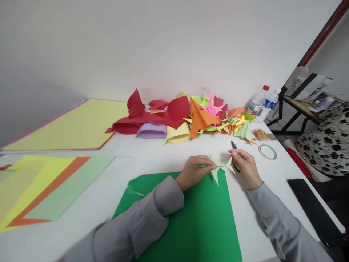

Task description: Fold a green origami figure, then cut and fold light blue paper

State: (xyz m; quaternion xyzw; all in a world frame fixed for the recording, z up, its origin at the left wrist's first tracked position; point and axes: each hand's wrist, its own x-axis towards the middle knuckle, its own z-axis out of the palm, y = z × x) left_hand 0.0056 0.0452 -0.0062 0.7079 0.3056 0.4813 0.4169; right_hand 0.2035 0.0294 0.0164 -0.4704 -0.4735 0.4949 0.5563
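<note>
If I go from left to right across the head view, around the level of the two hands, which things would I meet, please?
Fanned sheets, left hand, paper plane, right hand, tape ring, black object.

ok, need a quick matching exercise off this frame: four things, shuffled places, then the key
Things
1. held paper plane
2. roll of tape
3. bottles
4. big green sheet

Places
a. flat on the table, out to the right of the right hand
b. beneath the left sleeve
c. in the left hand
d. side by side at the back right of the table

Pairs: 1-c, 2-a, 3-d, 4-b
</note>
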